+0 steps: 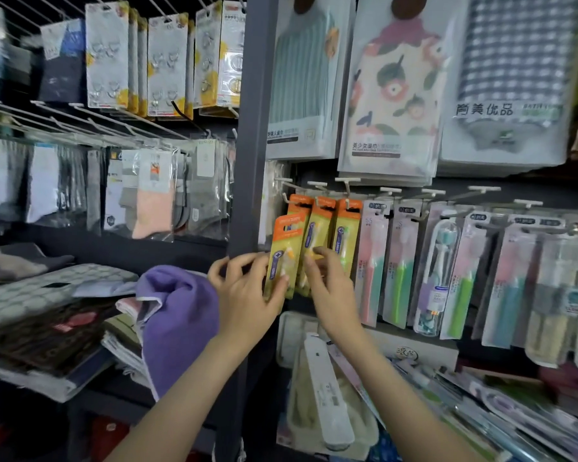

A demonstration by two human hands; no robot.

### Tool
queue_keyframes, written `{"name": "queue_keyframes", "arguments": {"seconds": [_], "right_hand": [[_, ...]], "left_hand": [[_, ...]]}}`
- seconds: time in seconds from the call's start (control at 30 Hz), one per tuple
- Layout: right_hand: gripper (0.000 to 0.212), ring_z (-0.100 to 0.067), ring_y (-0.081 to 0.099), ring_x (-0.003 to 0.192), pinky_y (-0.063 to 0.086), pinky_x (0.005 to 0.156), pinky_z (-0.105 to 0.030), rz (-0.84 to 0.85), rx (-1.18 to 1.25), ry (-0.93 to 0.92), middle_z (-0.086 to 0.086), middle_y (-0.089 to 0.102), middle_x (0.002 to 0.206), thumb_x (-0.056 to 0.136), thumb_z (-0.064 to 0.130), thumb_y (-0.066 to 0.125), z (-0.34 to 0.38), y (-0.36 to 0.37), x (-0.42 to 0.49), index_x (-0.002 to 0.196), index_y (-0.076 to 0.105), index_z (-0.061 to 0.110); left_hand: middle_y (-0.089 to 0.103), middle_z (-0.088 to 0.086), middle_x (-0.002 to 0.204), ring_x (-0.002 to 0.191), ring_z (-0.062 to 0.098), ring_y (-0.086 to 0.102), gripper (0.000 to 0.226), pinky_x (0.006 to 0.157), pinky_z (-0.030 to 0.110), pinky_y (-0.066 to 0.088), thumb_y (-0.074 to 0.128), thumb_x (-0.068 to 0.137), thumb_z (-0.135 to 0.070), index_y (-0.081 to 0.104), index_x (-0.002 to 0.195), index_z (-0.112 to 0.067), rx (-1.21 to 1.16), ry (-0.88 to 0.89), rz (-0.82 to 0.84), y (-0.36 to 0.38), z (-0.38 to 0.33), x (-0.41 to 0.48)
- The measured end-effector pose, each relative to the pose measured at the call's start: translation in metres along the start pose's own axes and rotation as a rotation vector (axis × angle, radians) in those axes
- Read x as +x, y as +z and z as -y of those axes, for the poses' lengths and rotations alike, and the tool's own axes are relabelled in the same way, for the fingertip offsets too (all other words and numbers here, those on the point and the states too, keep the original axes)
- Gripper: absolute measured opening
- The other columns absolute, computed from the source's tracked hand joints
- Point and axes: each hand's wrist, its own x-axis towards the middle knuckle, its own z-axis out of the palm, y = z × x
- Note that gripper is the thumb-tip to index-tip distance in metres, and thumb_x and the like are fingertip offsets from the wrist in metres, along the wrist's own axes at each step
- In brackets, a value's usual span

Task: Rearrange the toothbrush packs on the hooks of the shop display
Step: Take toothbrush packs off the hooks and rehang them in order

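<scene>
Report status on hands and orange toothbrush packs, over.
Left hand grips leftmost orange pack, apparently off its hook. Right hand pinches next orange pack, hooked. Nothing blocking the hooks.

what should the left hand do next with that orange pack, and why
Probably raise the orange pack in the left hand up onto the leftmost hook: it sits lower than its neighbours, seemingly off any hook, while the right hand pinches the middle pack.
</scene>
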Motion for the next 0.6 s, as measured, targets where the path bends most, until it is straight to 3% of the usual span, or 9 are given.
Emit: {"name": "queue_keyframes", "arguments": {"seconds": [0.13, 0.23, 0.33, 0.47, 0.53, 0.6], "right_hand": [[0.050, -0.002, 0.060, 0.096, 0.048, 0.085, -0.023, 0.234, 0.224, 0.008, 0.008, 0.060, 0.103, 0.093, 0.038, 0.052, 0.014, 0.018, -0.025, 0.134, 0.034, 0.015], [0.038, 0.005, 0.060, 0.086, 0.050, 0.082, -0.019, 0.250, 0.287, 0.058, 0.009, 0.059, 0.097, 0.095, 0.016, 0.053, 0.018, 0.024, -0.025, 0.125, 0.030, 0.013], [0.029, -0.006, 0.060, 0.092, 0.048, 0.086, -0.026, 0.219, 0.217, 0.072, 0.003, 0.060, 0.102, 0.095, 0.020, 0.052, 0.011, 0.019, -0.025, 0.121, 0.037, 0.016], [0.025, -0.019, 0.064, 0.088, 0.050, 0.074, -0.030, 0.169, 0.120, 0.098, -0.010, 0.065, 0.097, 0.096, 0.031, 0.050, 0.002, 0.013, -0.027, 0.113, 0.047, 0.013], [0.026, -0.021, 0.063, 0.077, 0.050, 0.065, -0.034, 0.063, 0.073, 0.083, -0.012, 0.064, 0.087, 0.094, 0.034, 0.051, -0.001, 0.007, -0.021, 0.108, 0.043, 0.013], [0.033, -0.015, 0.059, 0.066, 0.045, 0.055, -0.029, -0.063, 0.011, 0.092, -0.006, 0.060, 0.077, 0.092, 0.035, 0.055, -0.004, -0.005, -0.008, 0.111, 0.035, 0.016]], "left_hand": [[0.069, 0.002, 0.091, 0.101, 0.013, 0.048, 0.032, 0.093, 0.038, 0.024, 0.055, 0.077, -0.033, 0.062, 0.101, -0.012, 0.021, 0.045, 0.037, 0.002, 0.005, -0.004], [0.071, 0.000, 0.092, 0.104, 0.010, 0.049, 0.036, 0.097, 0.038, 0.021, 0.052, 0.074, -0.029, 0.070, 0.102, -0.015, 0.054, 0.107, 0.110, 0.001, 0.005, -0.004], [0.072, -0.005, 0.089, 0.103, 0.007, 0.051, 0.033, 0.102, 0.044, 0.019, 0.052, 0.073, -0.026, 0.073, 0.097, -0.016, 0.047, 0.224, 0.173, -0.002, 0.008, -0.001], [0.072, -0.004, 0.100, 0.116, 0.008, 0.048, 0.041, 0.110, 0.048, 0.006, 0.053, 0.074, -0.039, 0.071, 0.105, -0.018, 0.025, 0.451, 0.278, -0.014, 0.013, 0.009], [0.067, -0.005, 0.117, 0.126, 0.011, 0.044, 0.045, 0.110, 0.047, 0.007, 0.053, 0.080, -0.041, 0.064, 0.119, -0.020, 0.081, 0.507, 0.264, -0.017, 0.009, 0.020], [0.054, -0.001, 0.137, 0.134, 0.014, 0.038, 0.046, 0.109, 0.047, 0.010, 0.053, 0.086, -0.038, 0.056, 0.129, -0.022, 0.175, 0.483, 0.234, -0.015, 0.005, 0.030]]}}
